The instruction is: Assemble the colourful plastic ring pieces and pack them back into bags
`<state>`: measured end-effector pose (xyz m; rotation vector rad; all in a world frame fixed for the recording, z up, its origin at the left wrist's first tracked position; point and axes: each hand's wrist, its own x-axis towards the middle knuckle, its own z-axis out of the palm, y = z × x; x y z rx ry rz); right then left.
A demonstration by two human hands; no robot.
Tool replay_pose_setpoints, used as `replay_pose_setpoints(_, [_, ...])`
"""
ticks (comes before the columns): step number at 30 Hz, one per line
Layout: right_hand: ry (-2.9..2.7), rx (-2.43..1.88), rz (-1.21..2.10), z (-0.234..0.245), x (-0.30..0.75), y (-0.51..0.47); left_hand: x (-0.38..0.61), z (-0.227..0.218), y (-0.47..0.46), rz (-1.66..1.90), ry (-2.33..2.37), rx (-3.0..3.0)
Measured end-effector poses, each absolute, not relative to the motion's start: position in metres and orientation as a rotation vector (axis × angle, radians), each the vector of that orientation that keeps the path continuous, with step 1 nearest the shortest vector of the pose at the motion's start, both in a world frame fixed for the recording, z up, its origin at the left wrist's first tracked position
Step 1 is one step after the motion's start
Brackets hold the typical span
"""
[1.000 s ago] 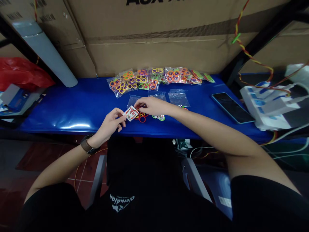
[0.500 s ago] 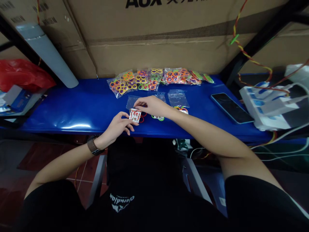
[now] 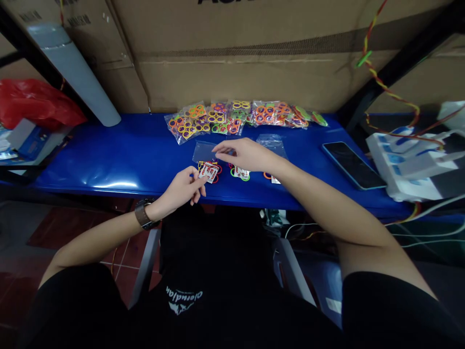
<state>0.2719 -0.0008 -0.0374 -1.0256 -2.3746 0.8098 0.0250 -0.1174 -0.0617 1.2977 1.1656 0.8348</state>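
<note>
My left hand is at the front of the blue table, fingers apart and loosely bent. Its thumb reaches the edge of a small white card with red print, which lies tilted on red and yellow rings. Above and to the right hovers my right hand, palm down, thumb and fingers apart with nothing between them. A clear plastic bag lies behind the card. Under my right hand, another printed card rests on green rings. A third set of orange rings is partly covered by my right forearm.
Bagged colourful rings are lined up along the cardboard at the back. On the right are a phone and a white power strip with cables. A grey bottle and a red plastic bag are on the left.
The card that my left hand held up now lies on the rings. My right hand has drawn back to the right, away from it. The view has shifted slightly.
</note>
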Motion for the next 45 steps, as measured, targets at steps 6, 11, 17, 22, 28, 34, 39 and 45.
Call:
replay_pose_setpoints(6, [-2.435,-0.988,0.706,-0.051,0.268,0.0,0.01,-0.058,-0.12,0.82,1.322,2.488])
replay_pose_setpoints(11, [-2.439,-0.94,0.725,-0.051,0.263,-0.005,0.004,-0.079,-0.102,0.667,1.434,2.763])
replay_pose_setpoints(17, [-2.417,-0.909,0.781,-0.051,0.264,-0.009,0.009,-0.083,-0.103,0.705,1.413,2.736])
replay_pose_setpoints(22, [-2.382,-0.931,0.821,-0.052,0.262,-0.009,0.011,-0.085,-0.104,0.727,1.42,2.683])
replay_pose_setpoints(28, [-2.328,-0.949,0.595,-0.037,0.281,-0.01,0.004,-0.087,-0.105,0.777,1.476,2.644])
replay_pose_setpoints(34, [-2.117,-1.119,0.3,-0.026,0.366,-0.008,-0.039,-0.083,-0.101,0.662,1.615,2.577])
replay_pose_setpoints(39, [-1.948,-1.416,0.137,-0.072,0.451,-0.036,-0.061,-0.08,-0.102,0.522,1.814,2.402])
replay_pose_setpoints(45, [-1.768,-1.613,0.127,-0.122,0.487,-0.089,-0.054,-0.076,-0.101,0.444,1.878,2.394])
